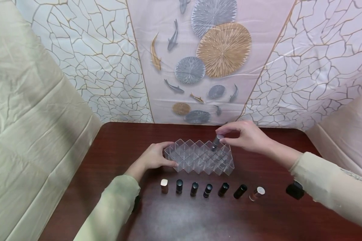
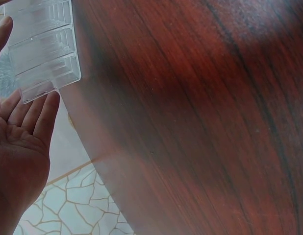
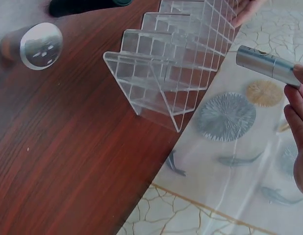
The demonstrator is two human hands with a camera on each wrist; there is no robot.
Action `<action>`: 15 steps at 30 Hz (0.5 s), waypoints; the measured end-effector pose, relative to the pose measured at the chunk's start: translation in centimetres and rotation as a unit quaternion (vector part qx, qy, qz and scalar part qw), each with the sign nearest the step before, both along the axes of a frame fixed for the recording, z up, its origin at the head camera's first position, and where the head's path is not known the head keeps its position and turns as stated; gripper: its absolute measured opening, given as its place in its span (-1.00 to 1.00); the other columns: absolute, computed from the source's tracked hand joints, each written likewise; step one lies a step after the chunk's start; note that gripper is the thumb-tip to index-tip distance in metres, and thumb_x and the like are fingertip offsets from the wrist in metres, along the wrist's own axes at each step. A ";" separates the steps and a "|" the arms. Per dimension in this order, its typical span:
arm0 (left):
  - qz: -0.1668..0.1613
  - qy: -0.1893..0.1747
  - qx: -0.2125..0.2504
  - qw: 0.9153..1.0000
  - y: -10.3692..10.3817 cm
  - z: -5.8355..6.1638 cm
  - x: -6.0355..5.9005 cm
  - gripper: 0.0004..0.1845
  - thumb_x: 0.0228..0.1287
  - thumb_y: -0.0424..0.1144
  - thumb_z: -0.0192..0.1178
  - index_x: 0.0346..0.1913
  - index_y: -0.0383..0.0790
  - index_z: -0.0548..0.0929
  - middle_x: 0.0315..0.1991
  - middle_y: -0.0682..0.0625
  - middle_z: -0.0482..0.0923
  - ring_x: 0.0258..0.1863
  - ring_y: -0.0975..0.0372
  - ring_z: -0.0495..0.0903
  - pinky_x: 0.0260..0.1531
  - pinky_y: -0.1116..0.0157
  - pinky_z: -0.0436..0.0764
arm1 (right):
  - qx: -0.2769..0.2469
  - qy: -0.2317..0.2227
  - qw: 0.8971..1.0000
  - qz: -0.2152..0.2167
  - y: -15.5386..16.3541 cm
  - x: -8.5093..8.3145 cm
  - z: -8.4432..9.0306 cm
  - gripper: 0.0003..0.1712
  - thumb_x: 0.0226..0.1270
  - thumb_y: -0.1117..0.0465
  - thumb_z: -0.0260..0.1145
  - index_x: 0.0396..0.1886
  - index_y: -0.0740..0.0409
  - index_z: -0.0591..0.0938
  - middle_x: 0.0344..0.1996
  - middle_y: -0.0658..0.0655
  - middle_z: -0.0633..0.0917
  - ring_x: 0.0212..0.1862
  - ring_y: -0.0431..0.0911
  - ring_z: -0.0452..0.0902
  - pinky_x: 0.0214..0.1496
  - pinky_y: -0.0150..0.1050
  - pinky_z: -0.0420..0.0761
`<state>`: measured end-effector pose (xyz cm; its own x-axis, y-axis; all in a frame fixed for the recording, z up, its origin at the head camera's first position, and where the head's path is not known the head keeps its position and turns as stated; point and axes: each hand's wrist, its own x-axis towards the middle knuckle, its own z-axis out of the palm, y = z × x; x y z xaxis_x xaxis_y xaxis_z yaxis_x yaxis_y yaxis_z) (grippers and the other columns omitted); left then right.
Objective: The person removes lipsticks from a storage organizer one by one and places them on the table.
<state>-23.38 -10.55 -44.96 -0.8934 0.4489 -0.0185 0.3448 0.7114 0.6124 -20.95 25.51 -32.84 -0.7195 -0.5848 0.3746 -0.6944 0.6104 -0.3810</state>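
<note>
My left hand (image 1: 154,156) holds the left end of a clear plastic lipstick organizer (image 1: 188,160), thumb at the front and fingers behind. In the left wrist view, those fingertips (image 2: 49,100) touch the organizer's end wall (image 2: 68,73). Over the organizer's right part, my right hand (image 1: 245,135) pinches a silver lipstick tube (image 1: 216,142) by its upper end. That tube (image 3: 264,63) is tilted, its lower end close to the back compartments; from the head view I cannot tell whether it has entered one. The organizer has rows of diamond-shaped compartments.
In front of the organizer, several lipsticks stand in a row on the dark wooden table (image 1: 181,224). They run from a gold-capped one (image 1: 164,186) past black ones (image 1: 194,189) to a silver-topped one (image 1: 257,193). A patterned cloth (image 1: 190,97) hangs behind the table's back edge.
</note>
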 end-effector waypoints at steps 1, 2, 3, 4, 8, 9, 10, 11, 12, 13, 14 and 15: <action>0.000 -0.001 0.001 1.000 0.0 0.0 0.0 0.03 -0.03 0.17 0.68 0.51 -0.16 0.53 0.25 -0.09 0.70 0.08 0.13 0.65 0.23 0.07 0.62 | 0.000 0.007 1.000 0.001 0.3 0.2 0.1 -0.64 0.23 0.34 0.62 0.00 -0.03 0.87 -0.08 -0.12 0.87 -0.03 -0.17 0.80 0.00 -0.40 0.65; 0.000 -0.002 0.001 1.000 0.0 0.0 0.0 0.04 -0.03 0.17 0.68 0.51 -0.16 0.53 0.24 -0.09 0.70 0.08 0.13 0.65 0.23 0.07 0.62 | 0.001 0.014 1.000 0.002 0.5 0.4 0.3 -0.64 0.22 0.34 0.63 0.00 -0.04 0.87 -0.08 -0.12 0.87 -0.03 -0.18 0.80 0.01 -0.46 0.62; 0.000 -0.002 0.001 1.000 0.0 0.1 0.0 0.04 -0.03 0.17 0.68 0.52 -0.16 0.53 0.24 -0.09 0.70 0.08 0.13 0.65 0.23 0.07 0.62 | 0.001 0.021 1.000 0.001 0.8 0.6 0.4 -0.63 0.20 0.34 0.64 0.00 -0.04 0.87 -0.08 -0.12 0.87 -0.04 -0.17 0.80 0.02 -0.51 0.58; 0.000 -0.001 0.001 1.000 0.1 0.1 0.0 0.03 -0.03 0.17 0.68 0.51 -0.16 0.53 0.24 -0.09 0.71 0.07 0.13 0.65 0.22 0.07 0.62 | 0.003 0.029 1.000 0.001 1.1 0.8 0.5 -0.62 0.18 0.35 0.65 -0.01 -0.04 0.87 -0.08 -0.12 0.87 -0.04 -0.17 0.80 0.03 -0.54 0.56; 0.003 -0.005 0.000 1.000 0.1 0.1 0.0 0.03 -0.02 0.16 0.68 0.52 -0.15 0.53 0.23 -0.08 0.71 0.06 0.13 0.65 0.22 0.07 0.62 | 0.013 0.059 0.998 0.007 2.2 1.5 1.0 -0.58 0.10 0.38 0.67 -0.03 -0.02 0.87 -0.10 -0.12 0.87 -0.07 -0.17 0.81 0.03 -0.58 0.55; 0.004 -0.008 -0.001 1.000 0.1 0.1 0.0 0.02 -0.02 0.16 0.68 0.52 -0.14 0.53 0.23 -0.08 0.70 0.06 0.13 0.64 0.22 0.07 0.62 | 0.015 0.065 0.998 0.007 2.5 1.7 1.1 -0.57 0.08 0.39 0.68 -0.03 -0.02 0.87 -0.11 -0.12 0.87 -0.07 -0.17 0.81 0.04 -0.59 0.55; 0.005 -0.010 -0.001 1.000 0.1 0.1 0.0 0.02 -0.01 0.15 0.68 0.52 -0.13 0.52 0.24 -0.08 0.70 0.06 0.13 0.64 0.22 0.07 0.62 | 0.019 0.072 0.997 0.008 2.8 1.9 1.2 -0.56 0.07 0.40 0.68 -0.03 -0.02 0.87 -0.11 -0.13 0.87 -0.07 -0.17 0.81 0.05 -0.61 0.54; 0.005 -0.012 -0.002 1.000 0.1 0.1 0.0 0.02 -0.01 0.15 0.68 0.52 -0.12 0.52 0.24 -0.08 0.70 0.06 0.13 0.64 0.22 0.07 0.62 | 0.022 0.079 0.997 0.008 3.1 2.1 1.2 -0.54 0.06 0.40 0.68 -0.03 -0.04 0.87 -0.11 -0.14 0.87 -0.07 -0.18 0.81 0.06 -0.61 0.53; 0.006 -0.015 -0.002 1.000 0.1 0.1 0.0 0.02 -0.01 0.14 0.68 0.53 -0.12 0.52 0.24 -0.07 0.70 0.06 0.13 0.63 0.22 0.08 0.61 | 0.023 0.084 0.996 0.007 3.4 2.3 1.3 -0.53 0.04 0.40 0.68 -0.03 -0.05 0.87 -0.11 -0.14 0.87 -0.08 -0.18 0.81 0.07 -0.62 0.52; 0.006 -0.014 -0.002 1.000 0.1 0.0 0.0 0.02 -0.01 0.14 0.68 0.53 -0.12 0.52 0.24 -0.07 0.70 0.05 0.13 0.63 0.21 0.07 0.62 | 0.025 0.089 0.996 0.006 3.8 2.5 1.4 -0.52 0.03 0.41 0.68 -0.03 -0.06 0.87 -0.11 -0.15 0.87 -0.07 -0.18 0.81 0.08 -0.64 0.50; 0.006 -0.013 -0.002 1.000 0.1 0.1 0.0 0.02 -0.01 0.14 0.68 0.52 -0.12 0.52 0.23 -0.08 0.70 0.05 0.13 0.63 0.21 0.07 0.62 | 0.027 0.094 0.995 0.003 4.1 2.7 1.4 -0.51 0.01 0.41 0.69 -0.03 -0.07 0.87 -0.12 -0.15 0.87 -0.08 -0.19 0.81 0.08 -0.64 0.48; 0.006 -0.012 -0.002 1.000 0.1 0.1 0.0 0.02 -0.01 0.14 0.69 0.52 -0.13 0.52 0.23 -0.08 0.70 0.05 0.13 0.63 0.21 0.07 0.62 | 0.029 0.098 0.995 -0.001 4.4 3.0 1.4 -0.49 0.00 0.40 0.69 -0.03 -0.08 0.87 -0.12 -0.17 0.86 -0.08 -0.20 0.81 0.08 -0.64 0.48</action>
<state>-23.35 -10.46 -44.89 -0.8980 0.4381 -0.0413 0.3217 0.7176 0.6177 -17.95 29.91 -31.40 -0.6376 -0.6078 0.4734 -0.7504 0.6289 -0.2033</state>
